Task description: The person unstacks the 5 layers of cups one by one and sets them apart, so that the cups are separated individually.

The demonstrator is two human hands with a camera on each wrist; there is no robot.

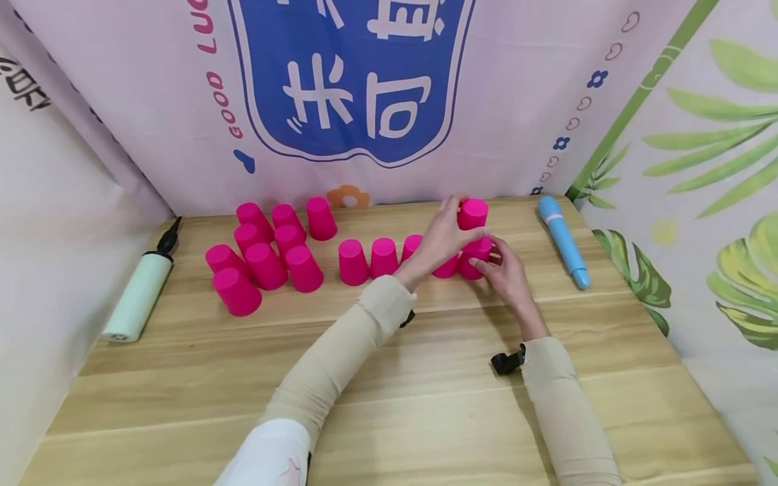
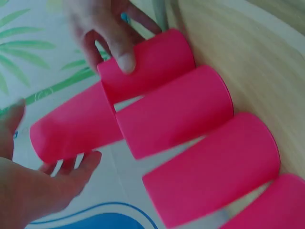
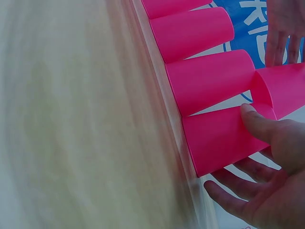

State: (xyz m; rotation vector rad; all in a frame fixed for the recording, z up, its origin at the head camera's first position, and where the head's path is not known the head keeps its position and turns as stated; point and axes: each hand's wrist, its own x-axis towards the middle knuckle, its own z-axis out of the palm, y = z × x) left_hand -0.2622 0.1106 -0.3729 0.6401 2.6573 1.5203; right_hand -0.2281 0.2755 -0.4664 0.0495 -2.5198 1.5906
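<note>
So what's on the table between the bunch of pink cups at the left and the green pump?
Nothing: bare wood separates the cup cluster from the pump, seen from the head view.

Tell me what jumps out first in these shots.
The bright pink upside-down cups on the wooden table: a loose cluster at back left and a row in the middle. At the row's right end, a raised cup sits on two others, the left hand at it and the right hand gripping the end cup below. A blue pump lies far right, a pale green one far left.
</note>
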